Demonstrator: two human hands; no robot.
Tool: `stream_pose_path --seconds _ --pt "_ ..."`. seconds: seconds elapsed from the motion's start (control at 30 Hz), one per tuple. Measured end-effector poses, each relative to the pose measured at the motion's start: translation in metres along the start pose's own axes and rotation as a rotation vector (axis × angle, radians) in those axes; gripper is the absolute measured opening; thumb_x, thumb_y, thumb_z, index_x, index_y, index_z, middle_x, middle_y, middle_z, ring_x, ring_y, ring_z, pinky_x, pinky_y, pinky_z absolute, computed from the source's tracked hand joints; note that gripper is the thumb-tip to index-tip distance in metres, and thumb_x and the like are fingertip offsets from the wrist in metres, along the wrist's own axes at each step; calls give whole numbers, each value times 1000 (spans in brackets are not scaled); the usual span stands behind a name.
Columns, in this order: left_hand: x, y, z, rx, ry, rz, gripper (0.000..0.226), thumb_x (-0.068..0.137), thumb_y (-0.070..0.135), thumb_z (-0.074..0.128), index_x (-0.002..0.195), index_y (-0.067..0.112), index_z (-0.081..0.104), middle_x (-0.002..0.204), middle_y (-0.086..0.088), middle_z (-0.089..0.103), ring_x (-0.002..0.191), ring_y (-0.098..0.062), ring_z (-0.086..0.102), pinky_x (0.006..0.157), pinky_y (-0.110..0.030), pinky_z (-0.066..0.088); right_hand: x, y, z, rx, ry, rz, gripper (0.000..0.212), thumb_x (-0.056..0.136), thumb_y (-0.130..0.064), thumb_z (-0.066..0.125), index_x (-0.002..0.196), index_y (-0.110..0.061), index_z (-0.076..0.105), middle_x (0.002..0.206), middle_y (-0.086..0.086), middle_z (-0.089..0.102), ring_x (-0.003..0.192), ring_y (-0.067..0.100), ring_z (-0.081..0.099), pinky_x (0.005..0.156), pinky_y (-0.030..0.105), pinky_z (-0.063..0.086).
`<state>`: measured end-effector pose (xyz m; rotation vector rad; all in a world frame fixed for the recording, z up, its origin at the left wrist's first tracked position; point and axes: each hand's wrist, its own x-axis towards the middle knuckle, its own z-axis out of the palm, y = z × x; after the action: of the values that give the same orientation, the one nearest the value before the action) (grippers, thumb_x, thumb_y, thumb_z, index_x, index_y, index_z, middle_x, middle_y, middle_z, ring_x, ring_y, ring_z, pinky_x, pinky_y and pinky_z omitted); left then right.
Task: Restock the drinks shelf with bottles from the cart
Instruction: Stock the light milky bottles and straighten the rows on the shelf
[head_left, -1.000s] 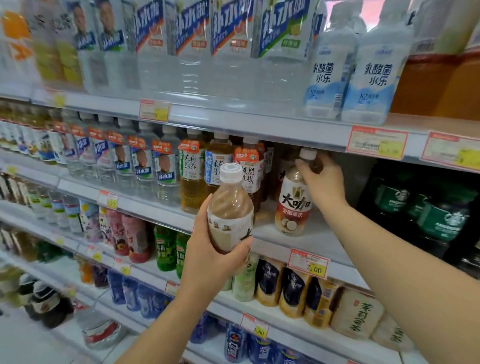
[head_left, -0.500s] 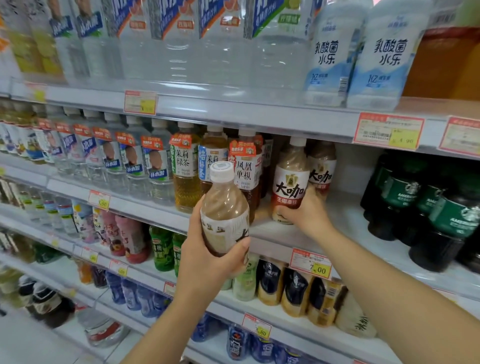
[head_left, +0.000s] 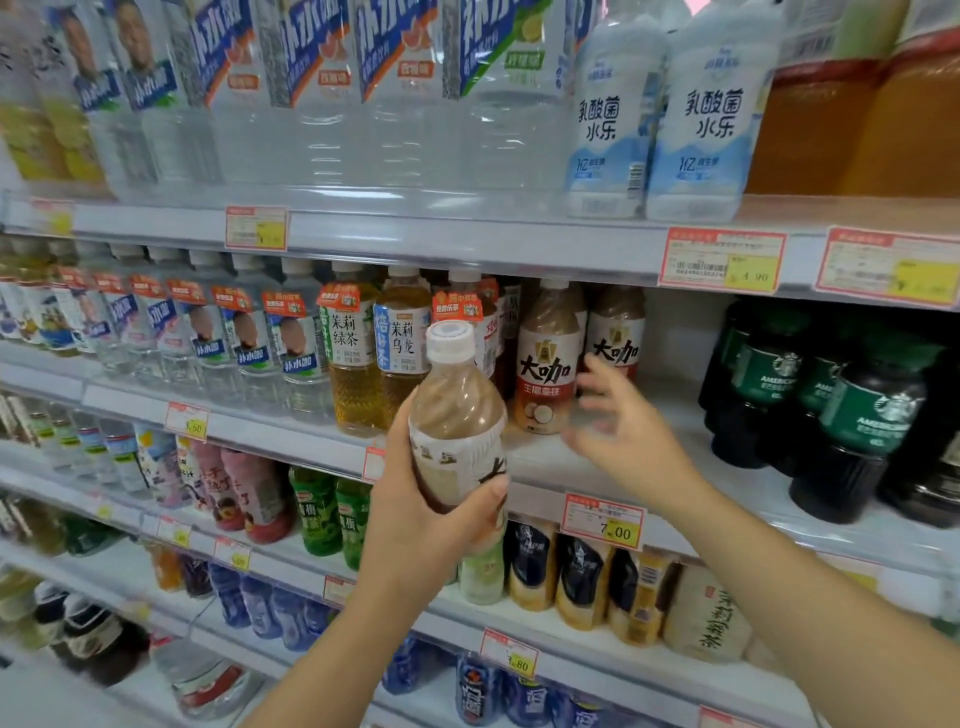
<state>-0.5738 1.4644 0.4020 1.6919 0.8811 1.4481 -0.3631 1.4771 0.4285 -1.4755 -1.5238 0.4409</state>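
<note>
Shelves of drinks fill the view, and in front of the middle white metal shelf (head_left: 530, 460) the left hand (head_left: 415, 499) grips a clear plastic bottle of beige milky drink with a white screw cap (head_left: 457, 415). The bottle is upright, with the thumb across its lower label and the fingers wrapped round its left side. This held bottle is in the air, in front of the shelf edge, its cap level with the labels of the amber tea bottles (head_left: 358, 364) behind it. Just to its right, near the shelf's front, stands a like beige bottle with a red and white label (head_left: 548, 364). A second bottle of the same kind (head_left: 616, 338) stands behind and to the right of that. The right hand (head_left: 626, 431) hangs over the shelf with fingers spread and loose, holding nothing. Its fingertips are near the two standing bottles, blurred, so contact cannot be told. Further right on the same shelf stand dark round bottles with green labels (head_left: 857, 415), apart from the hand. Below the right wrist a red and yellow price tag (head_left: 605, 522) sits on the shelf's front rail.
</note>
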Motion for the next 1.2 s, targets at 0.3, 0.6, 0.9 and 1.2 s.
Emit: stream_pose_path --seconds 0.3,0.6,0.9,1.2 --pt "9 26 87 -216 -324 -22 80 72 21 78 137 37 33 122 20 58 114 2 55 92 -21 49 -71 -18 -40 159 -167 47 69 65 -14 83 118 -40 47 109 -21 66 100 -2 63 82 21 54" --pt "49 -12 75 565 -419 117 58 85 50 56 137 32 39 139 11 37 127 -9 39 106 -33 35 -41 11 -62 -218 176 93 77 55 -33 85 120 -28 43 103 -15 62 99 9 60 86 32 51" --pt "58 -50 64 976 -468 268 41 92 49 32 125 37 52 132 17 51 119 -8 46 103 -28 27 3 32 -38 -187 178 242 76 64 -30 83 120 -13 35 118 2 57 105 16 56 82 27 44" --pt "72 -34 70 621 -446 -74 55 94 43 44 145 25 29 154 -4 21 138 -20 30 112 -37 28 18 33 -36 -144 15 283 81 78 -27 73 138 -9 20 114 -6 40 105 7 41 87 22 33"
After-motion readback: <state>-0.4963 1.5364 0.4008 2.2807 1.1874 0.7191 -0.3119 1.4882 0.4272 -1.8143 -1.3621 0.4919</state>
